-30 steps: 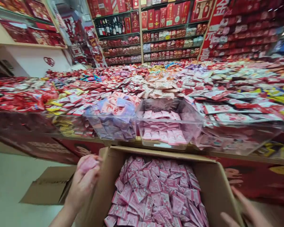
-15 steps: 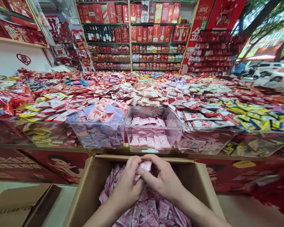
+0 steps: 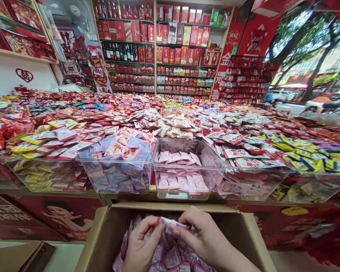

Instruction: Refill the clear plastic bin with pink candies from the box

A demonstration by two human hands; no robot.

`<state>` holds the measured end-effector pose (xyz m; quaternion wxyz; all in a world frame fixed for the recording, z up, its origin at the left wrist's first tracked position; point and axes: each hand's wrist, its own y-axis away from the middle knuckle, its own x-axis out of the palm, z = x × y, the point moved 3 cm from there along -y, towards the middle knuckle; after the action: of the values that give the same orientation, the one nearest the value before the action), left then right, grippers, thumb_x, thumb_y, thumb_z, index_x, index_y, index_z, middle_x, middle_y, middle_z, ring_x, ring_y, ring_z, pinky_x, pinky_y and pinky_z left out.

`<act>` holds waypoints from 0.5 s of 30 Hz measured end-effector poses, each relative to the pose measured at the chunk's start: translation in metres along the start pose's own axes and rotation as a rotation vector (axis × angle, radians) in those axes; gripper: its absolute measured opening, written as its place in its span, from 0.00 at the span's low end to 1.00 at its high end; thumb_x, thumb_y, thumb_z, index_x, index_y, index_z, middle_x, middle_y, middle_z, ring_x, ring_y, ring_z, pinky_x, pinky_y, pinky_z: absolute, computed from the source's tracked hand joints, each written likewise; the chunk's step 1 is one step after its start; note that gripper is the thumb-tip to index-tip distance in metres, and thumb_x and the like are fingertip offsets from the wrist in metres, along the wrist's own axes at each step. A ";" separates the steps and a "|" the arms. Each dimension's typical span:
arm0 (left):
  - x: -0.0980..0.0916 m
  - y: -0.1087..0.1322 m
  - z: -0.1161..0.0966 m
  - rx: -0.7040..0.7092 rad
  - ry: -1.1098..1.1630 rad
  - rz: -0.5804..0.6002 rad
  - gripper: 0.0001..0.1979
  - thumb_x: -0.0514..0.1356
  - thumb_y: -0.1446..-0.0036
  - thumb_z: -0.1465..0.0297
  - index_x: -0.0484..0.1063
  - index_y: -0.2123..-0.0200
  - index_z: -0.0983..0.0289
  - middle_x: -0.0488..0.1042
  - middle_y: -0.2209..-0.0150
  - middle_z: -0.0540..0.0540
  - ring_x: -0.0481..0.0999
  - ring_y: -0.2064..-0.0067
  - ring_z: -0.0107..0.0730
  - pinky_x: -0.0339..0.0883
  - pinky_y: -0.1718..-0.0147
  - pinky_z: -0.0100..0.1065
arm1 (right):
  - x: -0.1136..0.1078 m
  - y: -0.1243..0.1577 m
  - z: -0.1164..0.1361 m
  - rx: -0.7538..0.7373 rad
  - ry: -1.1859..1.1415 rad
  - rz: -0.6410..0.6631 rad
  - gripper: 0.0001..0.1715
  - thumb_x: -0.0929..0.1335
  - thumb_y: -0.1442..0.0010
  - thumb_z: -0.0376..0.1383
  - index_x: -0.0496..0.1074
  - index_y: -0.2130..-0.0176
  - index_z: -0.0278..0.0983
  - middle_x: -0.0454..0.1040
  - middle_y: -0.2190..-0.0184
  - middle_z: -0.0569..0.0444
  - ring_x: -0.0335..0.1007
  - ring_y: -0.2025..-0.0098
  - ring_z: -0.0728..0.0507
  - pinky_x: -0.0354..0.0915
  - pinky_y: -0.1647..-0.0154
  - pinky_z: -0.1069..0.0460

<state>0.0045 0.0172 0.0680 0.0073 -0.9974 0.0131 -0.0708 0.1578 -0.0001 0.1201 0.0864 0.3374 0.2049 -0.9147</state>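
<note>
Pinched between both hands is a small pink-and-white candy packet (image 3: 171,224), held just above the open mouth of a cardboard box (image 3: 98,238). My left hand (image 3: 143,241) grips its left end with thumb and forefinger. On its right end, the thumb and fingers of my right hand (image 3: 202,236) are closed. Many similar pink packets (image 3: 171,257) lie loose in the box below. Straight ahead, a clear plastic bin (image 3: 187,166) contains pink packets (image 3: 184,183) of like look, stacked in rows in its lower part.
Neighbouring clear bins hold purple packets (image 3: 116,173), white-and-red packets (image 3: 240,153) and yellow-and-blue packets (image 3: 308,151). The counter's front edge runs just beyond the box. A second cardboard box (image 3: 14,257) is on the floor at left. Shelves of red boxes (image 3: 184,54) stand behind.
The view has tilted up, so the counter and box appear lower. My hands have drawn apart a little, and the packet now shows lengthwise between them.
</note>
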 end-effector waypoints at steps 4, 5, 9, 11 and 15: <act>0.000 0.002 0.008 -0.048 0.258 0.006 0.12 0.57 0.56 0.61 0.69 0.69 0.61 0.70 0.79 0.50 0.61 0.82 0.23 0.50 0.86 0.25 | -0.049 -0.022 0.028 -0.067 -0.022 -0.066 0.11 0.63 0.47 0.38 0.67 0.76 0.35 0.67 0.80 0.57 0.60 0.76 0.52 0.55 0.76 0.57; 0.000 0.002 0.012 -0.052 0.277 0.014 0.13 0.57 0.56 0.61 0.69 0.68 0.61 0.72 0.76 0.51 0.61 0.82 0.23 0.50 0.86 0.24 | -0.067 -0.034 0.033 -0.053 -0.047 -0.141 0.11 0.62 0.47 0.39 0.67 0.75 0.35 0.67 0.80 0.57 0.60 0.77 0.52 0.56 0.77 0.57; 0.002 0.002 0.032 -0.091 0.162 0.034 0.11 0.60 0.60 0.63 0.69 0.72 0.62 0.72 0.75 0.52 0.61 0.83 0.22 0.50 0.86 0.25 | -0.118 -0.095 0.027 0.042 -0.057 -0.329 0.12 0.63 0.48 0.38 0.64 0.64 0.33 0.66 0.81 0.59 0.60 0.80 0.53 0.55 0.80 0.58; 0.003 0.003 0.044 -0.108 0.088 0.053 0.10 0.61 0.60 0.63 0.70 0.74 0.62 0.72 0.76 0.52 0.62 0.81 0.24 0.54 0.83 0.26 | -0.116 -0.125 0.012 0.148 0.026 -0.157 0.10 0.64 0.52 0.34 0.65 0.66 0.32 0.65 0.83 0.60 0.59 0.82 0.54 0.54 0.82 0.59; 0.003 0.004 0.061 -0.031 -0.078 0.102 0.07 0.60 0.61 0.64 0.70 0.78 0.61 0.70 0.77 0.52 0.67 0.72 0.33 0.60 0.70 0.31 | -0.080 -0.154 -0.018 0.381 0.113 0.354 0.05 0.64 0.59 0.26 0.68 0.77 0.32 0.62 0.88 0.61 0.54 0.86 0.56 0.51 0.84 0.59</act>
<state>0.0162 0.0137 0.0082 -0.0040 -0.9974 0.0646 -0.0313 0.1836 0.1486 0.2089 0.1685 0.4286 -0.0287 -0.8872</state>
